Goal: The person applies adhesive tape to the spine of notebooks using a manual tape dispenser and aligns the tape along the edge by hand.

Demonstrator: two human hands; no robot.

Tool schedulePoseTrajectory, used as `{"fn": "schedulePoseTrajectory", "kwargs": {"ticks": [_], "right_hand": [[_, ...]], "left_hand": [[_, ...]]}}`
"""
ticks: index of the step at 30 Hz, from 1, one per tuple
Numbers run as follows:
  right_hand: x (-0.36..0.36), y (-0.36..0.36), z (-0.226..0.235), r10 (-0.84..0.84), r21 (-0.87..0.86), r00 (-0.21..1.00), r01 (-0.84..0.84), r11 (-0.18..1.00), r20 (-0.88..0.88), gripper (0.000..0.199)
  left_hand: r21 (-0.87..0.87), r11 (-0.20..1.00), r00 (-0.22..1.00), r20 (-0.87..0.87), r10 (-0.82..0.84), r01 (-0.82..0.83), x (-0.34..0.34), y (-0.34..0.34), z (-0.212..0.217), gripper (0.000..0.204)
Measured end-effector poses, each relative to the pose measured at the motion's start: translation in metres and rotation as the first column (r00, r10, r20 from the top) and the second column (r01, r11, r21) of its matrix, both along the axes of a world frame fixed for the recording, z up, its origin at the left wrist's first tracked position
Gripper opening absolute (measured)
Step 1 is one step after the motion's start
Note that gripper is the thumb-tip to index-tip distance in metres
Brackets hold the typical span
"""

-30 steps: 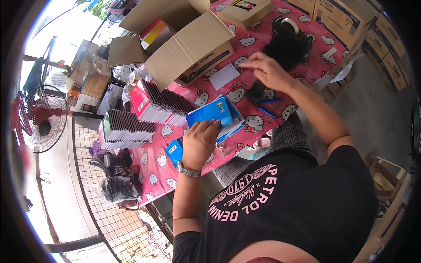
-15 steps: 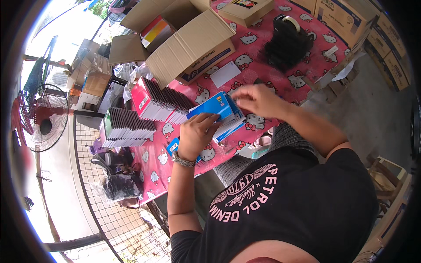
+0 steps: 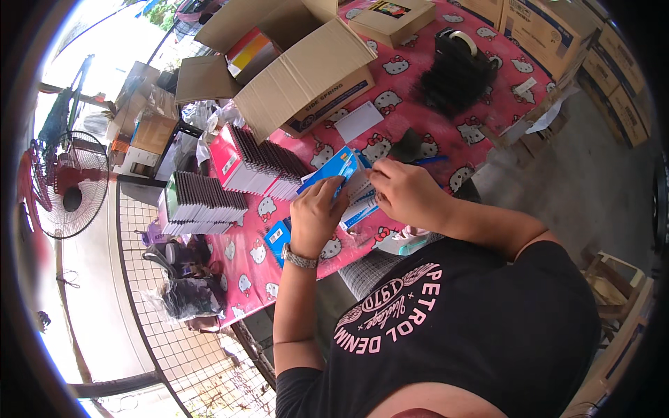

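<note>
A blue-covered booklet (image 3: 333,166) is tilted up over the near side of the table. My left hand (image 3: 315,212) is closed on its left side, fingers over the cover. At its right edge, my right hand (image 3: 408,194) pinches the booklet, thumb and forefinger together; the fingertips partly hide the edge. Underneath lie blue-and-white printed booklets or sheets (image 3: 357,214). Another blue booklet (image 3: 277,239) lies beside my left wrist, partly covered by it. A white card (image 3: 359,122) rests flat beyond my hands.
Stacks of spiral-bound notebooks, one with a pink cover (image 3: 233,164) and one with a green cover (image 3: 198,202), stand to the left. Behind them sits an open cardboard box (image 3: 303,76). A black tape dispenser (image 3: 456,73) is at the far right, near a closed carton (image 3: 391,21).
My right hand has moved down and inward, from hovering open beside the booklet to pinching its right edge. The booklet has tilted up; my left hand has shifted slightly right.
</note>
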State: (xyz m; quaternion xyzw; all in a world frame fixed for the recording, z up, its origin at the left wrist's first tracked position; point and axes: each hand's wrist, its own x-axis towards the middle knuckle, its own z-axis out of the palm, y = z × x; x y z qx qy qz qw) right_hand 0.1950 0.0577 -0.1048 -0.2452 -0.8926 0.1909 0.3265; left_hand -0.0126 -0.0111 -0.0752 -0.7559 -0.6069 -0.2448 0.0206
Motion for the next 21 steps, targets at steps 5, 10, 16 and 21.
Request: {"fn": "schedulePoseTrajectory", "kwargs": {"ticks": [5, 10, 16, 21], "right_hand": [[-0.007, -0.003, -0.007, -0.100, 0.356, 0.990, 0.059, 0.933, 0.098, 0.032], [-0.013, 0.004, -0.007, 0.006, 0.138, 0.991, 0.013, 0.990, -0.133, 0.028], [-0.009, 0.022, 0.001, -0.166, -0.892, 0.881, -0.413, 0.184, -0.442, 0.026], [-0.008, 0.031, 0.004, -0.074, -0.687, 0.917, -0.238, 0.686, -0.392, 0.047]], "left_hand": [[-0.043, 0.999, 1.000, 0.013, 0.005, -0.005, -0.002, 0.002, 0.002, 0.025], [-0.041, 0.999, 1.000, 0.028, 0.009, -0.008, -0.004, 0.003, -0.002, 0.026], [-0.001, 1.000, 0.995, -0.095, -0.019, 0.019, 0.001, 0.005, 0.006, 0.030], [-0.037, 0.995, 0.963, -0.255, 0.083, -0.095, 0.004, 0.008, 0.052, 0.025]]}}
